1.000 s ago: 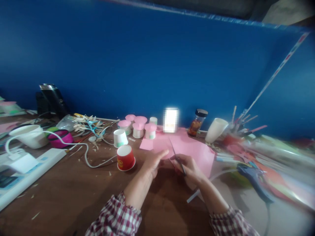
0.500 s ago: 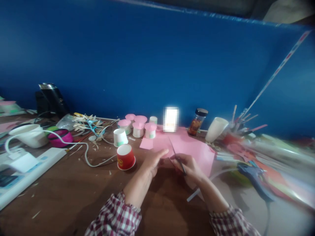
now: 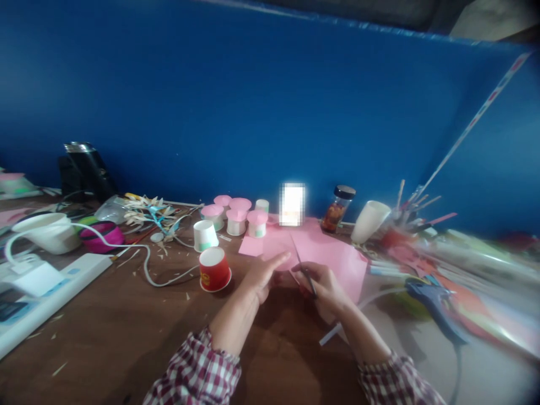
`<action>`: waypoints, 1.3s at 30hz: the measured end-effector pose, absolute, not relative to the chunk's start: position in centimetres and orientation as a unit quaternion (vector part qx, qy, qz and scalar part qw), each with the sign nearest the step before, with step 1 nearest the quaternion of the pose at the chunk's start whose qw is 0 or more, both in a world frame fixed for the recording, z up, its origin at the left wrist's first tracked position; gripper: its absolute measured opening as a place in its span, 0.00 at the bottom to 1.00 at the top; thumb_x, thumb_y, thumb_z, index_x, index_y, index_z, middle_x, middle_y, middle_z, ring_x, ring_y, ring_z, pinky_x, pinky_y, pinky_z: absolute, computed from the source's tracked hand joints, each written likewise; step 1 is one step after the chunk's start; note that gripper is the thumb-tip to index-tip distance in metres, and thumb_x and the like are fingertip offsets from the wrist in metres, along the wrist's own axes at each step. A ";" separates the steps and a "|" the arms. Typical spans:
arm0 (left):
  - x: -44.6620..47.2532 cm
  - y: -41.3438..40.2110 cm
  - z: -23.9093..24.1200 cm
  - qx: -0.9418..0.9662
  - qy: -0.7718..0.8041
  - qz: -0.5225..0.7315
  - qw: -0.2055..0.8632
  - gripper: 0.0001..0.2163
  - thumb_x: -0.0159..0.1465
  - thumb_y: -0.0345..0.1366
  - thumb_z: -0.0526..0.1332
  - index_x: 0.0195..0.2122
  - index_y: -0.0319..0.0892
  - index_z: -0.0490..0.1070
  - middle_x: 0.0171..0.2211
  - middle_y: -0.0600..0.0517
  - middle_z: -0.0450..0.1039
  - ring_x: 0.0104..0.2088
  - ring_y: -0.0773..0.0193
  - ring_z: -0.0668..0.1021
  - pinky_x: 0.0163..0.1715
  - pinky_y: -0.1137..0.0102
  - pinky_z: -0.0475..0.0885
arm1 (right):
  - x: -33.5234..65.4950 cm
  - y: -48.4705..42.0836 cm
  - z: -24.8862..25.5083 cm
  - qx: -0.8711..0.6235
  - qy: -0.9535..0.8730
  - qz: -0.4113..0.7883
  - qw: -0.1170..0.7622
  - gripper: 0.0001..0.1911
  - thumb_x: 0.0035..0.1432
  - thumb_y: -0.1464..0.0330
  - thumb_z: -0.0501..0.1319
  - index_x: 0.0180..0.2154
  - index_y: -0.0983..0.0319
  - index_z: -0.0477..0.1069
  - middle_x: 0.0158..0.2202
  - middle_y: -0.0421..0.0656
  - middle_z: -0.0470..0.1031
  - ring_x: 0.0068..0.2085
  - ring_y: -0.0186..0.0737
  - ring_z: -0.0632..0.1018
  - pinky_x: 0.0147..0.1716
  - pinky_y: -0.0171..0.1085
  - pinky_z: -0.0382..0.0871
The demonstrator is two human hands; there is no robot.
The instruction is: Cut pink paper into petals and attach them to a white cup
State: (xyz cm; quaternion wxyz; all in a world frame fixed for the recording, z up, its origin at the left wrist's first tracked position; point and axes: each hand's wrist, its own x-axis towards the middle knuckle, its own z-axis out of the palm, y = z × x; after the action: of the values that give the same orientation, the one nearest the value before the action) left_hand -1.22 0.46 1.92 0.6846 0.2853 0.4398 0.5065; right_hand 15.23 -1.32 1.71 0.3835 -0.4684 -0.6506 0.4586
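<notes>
My right hand (image 3: 323, 284) is closed around scissors (image 3: 310, 280), with a thin blade pointing up and away over pink paper. A piece of pink paper (image 3: 282, 262) is pinched in my left hand (image 3: 261, 281), thumb on top and the other fingers mostly hidden underneath. The blade and the held piece lie close together; whether they touch is hard to tell. Behind both hands a larger pink sheet (image 3: 333, 247) lies flat on the table. Left of my left hand stands a red paper cup (image 3: 214, 270), with a white paper cup (image 3: 205, 236) just beyond it.
Several small cups topped with pink discs (image 3: 238, 204) stand at the back. Further left are a power strip (image 3: 54, 301) and a white cable (image 3: 148, 264). A lidded jar (image 3: 335, 209) and tilted white cup (image 3: 370, 222) stand behind. A glue gun (image 3: 436, 306) lies right.
The view has shifted very slightly. My left thumb is raised a little over the pink paper, while my right hand and the scissors have hardly moved.
</notes>
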 end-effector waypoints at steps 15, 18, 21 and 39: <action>0.4 0.7 1.1 0.185 0.403 0.576 0.687 0.13 0.51 0.40 0.70 0.28 0.38 0.69 0.17 0.57 0.66 0.16 0.73 0.70 0.16 0.79 0.66 | 14.3 -1.4 0.8 -0.465 -0.628 0.455 0.426 0.18 0.54 0.58 0.63 0.38 0.66 0.75 0.22 0.39 0.71 0.23 0.34 0.70 0.21 0.31 0.62; 0.8 0.7 0.7 0.185 0.424 0.578 0.672 0.15 0.50 0.42 0.71 0.30 0.37 0.70 0.19 0.54 0.69 0.19 0.70 0.74 0.18 0.77 0.68 | 14.0 -1.6 0.9 -0.453 -0.620 0.476 0.428 0.17 0.53 0.59 0.64 0.39 0.66 0.75 0.22 0.40 0.72 0.22 0.34 0.69 0.21 0.31 0.62; 1.0 0.6 0.5 0.206 0.419 0.573 0.674 0.15 0.47 0.39 0.72 0.31 0.36 0.72 0.22 0.50 0.73 0.22 0.65 0.77 0.19 0.75 0.70 | 13.9 -1.8 1.0 -0.452 -0.620 0.482 0.423 0.16 0.52 0.60 0.65 0.39 0.66 0.75 0.23 0.40 0.72 0.23 0.34 0.70 0.21 0.31 0.63; 1.1 0.1 0.7 0.237 0.433 0.571 0.656 0.16 0.45 0.39 0.71 0.30 0.35 0.71 0.23 0.46 0.75 0.21 0.57 0.77 0.17 0.67 0.72 | 13.9 -1.9 1.2 -0.459 -0.625 0.477 0.414 0.19 0.53 0.57 0.64 0.40 0.65 0.73 0.23 0.39 0.71 0.25 0.36 0.72 0.24 0.33 0.67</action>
State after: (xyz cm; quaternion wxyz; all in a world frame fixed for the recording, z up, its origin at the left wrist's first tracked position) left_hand 1.06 0.11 0.67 0.6562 0.2368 0.4331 0.5707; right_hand 13.87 -1.87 1.17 0.4139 -0.4590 -0.6247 0.4772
